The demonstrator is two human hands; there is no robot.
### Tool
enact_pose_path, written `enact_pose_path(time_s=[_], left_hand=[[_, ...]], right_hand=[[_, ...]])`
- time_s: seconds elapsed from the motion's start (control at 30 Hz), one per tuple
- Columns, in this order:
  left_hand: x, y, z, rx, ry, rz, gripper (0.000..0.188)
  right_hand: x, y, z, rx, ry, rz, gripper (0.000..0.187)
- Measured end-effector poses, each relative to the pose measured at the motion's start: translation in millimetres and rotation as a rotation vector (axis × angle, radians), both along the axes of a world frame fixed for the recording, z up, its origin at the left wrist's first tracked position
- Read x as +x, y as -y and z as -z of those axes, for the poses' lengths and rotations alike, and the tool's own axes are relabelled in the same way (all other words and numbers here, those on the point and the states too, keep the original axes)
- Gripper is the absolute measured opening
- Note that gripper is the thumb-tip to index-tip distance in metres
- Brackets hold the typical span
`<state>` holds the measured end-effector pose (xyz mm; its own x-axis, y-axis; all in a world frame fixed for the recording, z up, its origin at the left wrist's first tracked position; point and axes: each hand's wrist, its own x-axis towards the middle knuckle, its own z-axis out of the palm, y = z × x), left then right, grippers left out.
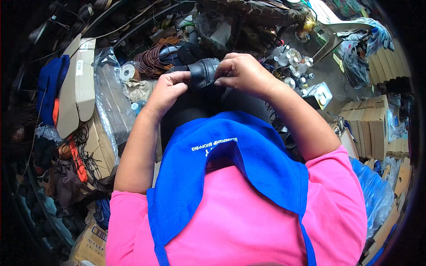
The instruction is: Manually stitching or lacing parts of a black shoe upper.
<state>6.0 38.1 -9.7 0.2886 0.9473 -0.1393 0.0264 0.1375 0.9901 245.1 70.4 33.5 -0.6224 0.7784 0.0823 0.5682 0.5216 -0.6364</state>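
Note:
Between my two hands, above my lap, is a black leather piece (203, 74) with seams and a curved edge; it resembles part of a shoe, but its exact kind is unclear. My left hand (170, 91) grips its left edge, thumb bent under the stretched forefinger. At the other side, my right hand (242, 73) pinches the edge between thumb and fingers. A blue apron (270, 177) covers my lap and part of my pink shirt. The underside of the leather piece is hidden.
Coiled brown cord (153, 57) lies just beyond my left hand. Several bottles (293, 60) stand on the floor at the far right. Flattened cardboard (82, 88) leans on the left, and cardboard boxes (366, 124) are stacked on the right, near blue plastic wrap (372, 188).

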Motion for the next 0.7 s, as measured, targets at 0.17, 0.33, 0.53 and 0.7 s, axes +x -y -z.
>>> enact_pose_path(time_s=[0.17,0.33,0.53,0.7], left_hand=[[-4,-7,4,0.206,-0.231,0.076,0.029],[-3,-8,-4,0.327,-0.386,0.101,0.025],[-7,-12,-1,0.227,-0.35,0.185,0.023],[-1,-24,-8,0.022,-0.309,0.299,0.023]], right_hand=[[2,3,4,0.039,0.004,0.042,0.014],[-6,7,12,0.052,0.0,0.057,0.014],[3,5,25,-0.087,-0.303,0.129,0.025],[15,8,32,-1.05,-0.505,0.423,0.029]])
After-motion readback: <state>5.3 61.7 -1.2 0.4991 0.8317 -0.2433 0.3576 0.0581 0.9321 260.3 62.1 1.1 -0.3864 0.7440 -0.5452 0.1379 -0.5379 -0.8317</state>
